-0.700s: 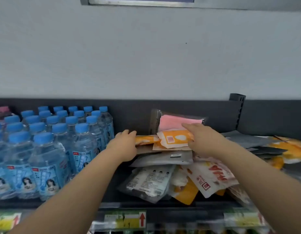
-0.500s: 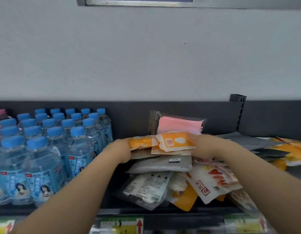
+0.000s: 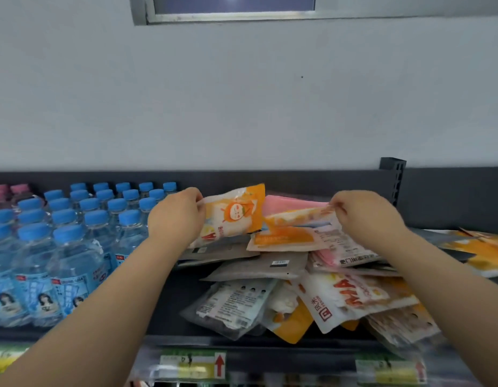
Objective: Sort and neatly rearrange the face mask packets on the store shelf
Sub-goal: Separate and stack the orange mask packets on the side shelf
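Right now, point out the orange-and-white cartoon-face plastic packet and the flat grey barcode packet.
Orange cartoon-face plastic packet [image 3: 238, 212]: head view, printed face.
Flat grey barcode packet [image 3: 256, 268]: head view, left of barcode.

White packet [image 3: 351, 297] reads "MIA"; shelf tag [image 3: 192, 365] shows arrow.

Left hand [image 3: 175, 219] pinches orange packet [image 3: 234, 213]; right hand [image 3: 365, 216] pinches another.

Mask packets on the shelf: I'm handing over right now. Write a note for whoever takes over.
Left hand pinches an orange-and-white packet, held up beside the water bottles.
Right hand pinches the edge of a second orange packet above the pile.
The pile lies jumbled and overlapping on the shelf; a pink packet leans at the back.
Nothing sorted yet.
Left: group packets by kind, stack them straight.
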